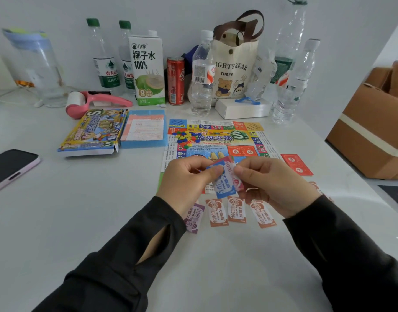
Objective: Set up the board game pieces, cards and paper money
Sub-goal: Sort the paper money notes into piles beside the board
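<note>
My left hand point(186, 176) and my right hand point(272, 183) together pinch a small stack of paper money point(225, 183), a blue note on top, above the near edge of the colourful game board point(218, 136). Three brown notes point(237, 210) lie in a row on the table just below my hands, with a purple note point(194, 218) to their left. A heap of small coloured game pieces point(184, 137) sits on the board's far left part. A red card stack point(297, 164) lies at the board's right edge.
The game box point(94, 131) and a blue tray with an instruction sheet point(145, 128) lie left of the board. A phone point(11, 167) is at far left. Bottles, a carton, a can and a tote bag point(235, 64) line the back. A cardboard box point(373, 136) stands right.
</note>
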Action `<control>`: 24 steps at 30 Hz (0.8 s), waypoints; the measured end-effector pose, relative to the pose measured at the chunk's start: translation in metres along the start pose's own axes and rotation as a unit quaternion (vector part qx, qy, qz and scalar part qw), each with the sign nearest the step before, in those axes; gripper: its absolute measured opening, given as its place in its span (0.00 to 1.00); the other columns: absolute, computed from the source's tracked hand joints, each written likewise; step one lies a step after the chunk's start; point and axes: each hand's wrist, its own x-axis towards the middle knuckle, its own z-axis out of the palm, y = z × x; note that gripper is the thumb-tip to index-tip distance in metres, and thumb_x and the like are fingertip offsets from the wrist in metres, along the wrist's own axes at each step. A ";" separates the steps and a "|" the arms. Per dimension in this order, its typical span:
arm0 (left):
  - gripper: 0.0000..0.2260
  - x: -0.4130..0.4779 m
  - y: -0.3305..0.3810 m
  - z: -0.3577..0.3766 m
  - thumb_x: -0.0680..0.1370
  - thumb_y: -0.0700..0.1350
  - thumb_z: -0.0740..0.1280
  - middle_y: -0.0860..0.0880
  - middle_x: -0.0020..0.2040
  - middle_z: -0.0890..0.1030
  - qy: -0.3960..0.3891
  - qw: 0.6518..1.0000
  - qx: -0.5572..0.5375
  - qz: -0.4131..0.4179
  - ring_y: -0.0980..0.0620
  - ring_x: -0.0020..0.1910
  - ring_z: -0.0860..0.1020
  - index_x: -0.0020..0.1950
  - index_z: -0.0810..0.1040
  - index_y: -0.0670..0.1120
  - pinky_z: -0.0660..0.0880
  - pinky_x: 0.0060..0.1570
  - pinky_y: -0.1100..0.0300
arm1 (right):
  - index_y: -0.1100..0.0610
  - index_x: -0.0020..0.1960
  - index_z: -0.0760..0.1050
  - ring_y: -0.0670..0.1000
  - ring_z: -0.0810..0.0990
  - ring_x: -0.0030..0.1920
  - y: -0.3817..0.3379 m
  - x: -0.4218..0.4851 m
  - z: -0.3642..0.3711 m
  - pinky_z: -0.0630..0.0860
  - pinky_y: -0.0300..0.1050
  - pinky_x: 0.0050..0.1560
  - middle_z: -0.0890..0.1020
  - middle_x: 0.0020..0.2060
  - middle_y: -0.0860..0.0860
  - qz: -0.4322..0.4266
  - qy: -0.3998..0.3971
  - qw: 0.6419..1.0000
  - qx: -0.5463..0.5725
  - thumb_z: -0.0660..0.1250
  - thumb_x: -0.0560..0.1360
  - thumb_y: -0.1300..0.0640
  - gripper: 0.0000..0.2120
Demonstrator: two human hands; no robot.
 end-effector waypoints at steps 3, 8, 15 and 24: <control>0.06 -0.001 0.000 0.001 0.73 0.44 0.69 0.57 0.28 0.79 -0.026 0.998 0.038 0.034 0.60 0.26 0.76 0.37 0.78 0.52 0.70 0.24 0.70 | 0.51 0.33 0.81 0.49 0.75 0.29 0.002 0.001 -0.001 0.74 0.40 0.30 0.82 0.32 0.53 -0.019 -0.007 0.999 -0.040 0.67 0.63 0.49 0.07; 0.04 -0.002 -0.003 0.004 0.74 0.44 0.69 0.56 0.24 0.78 -0.025 0.999 0.030 0.037 0.58 0.20 0.73 0.39 0.78 0.51 0.68 0.21 0.69 | 0.53 0.29 0.81 0.48 0.74 0.23 0.005 0.003 -0.003 0.73 0.37 0.26 0.80 0.28 0.56 -0.031 0.000 1.000 -0.006 0.70 0.62 0.55 0.04; 0.03 -0.003 0.000 0.005 0.73 0.44 0.68 0.52 0.26 0.80 -0.032 0.999 -0.009 0.023 0.57 0.19 0.73 0.40 0.77 0.48 0.70 0.20 0.67 | 0.55 0.30 0.82 0.47 0.74 0.21 0.003 0.000 -0.004 0.73 0.36 0.24 0.80 0.26 0.54 -0.039 -0.015 0.999 0.035 0.68 0.63 0.58 0.06; 0.02 -0.002 -0.002 0.006 0.74 0.42 0.67 0.51 0.28 0.81 -0.042 0.997 -0.064 0.017 0.56 0.21 0.75 0.40 0.77 0.47 0.73 0.21 0.65 | 0.60 0.33 0.82 0.47 0.74 0.22 0.004 0.000 -0.004 0.74 0.36 0.24 0.80 0.27 0.56 -0.028 -0.025 0.993 0.111 0.65 0.66 0.59 0.08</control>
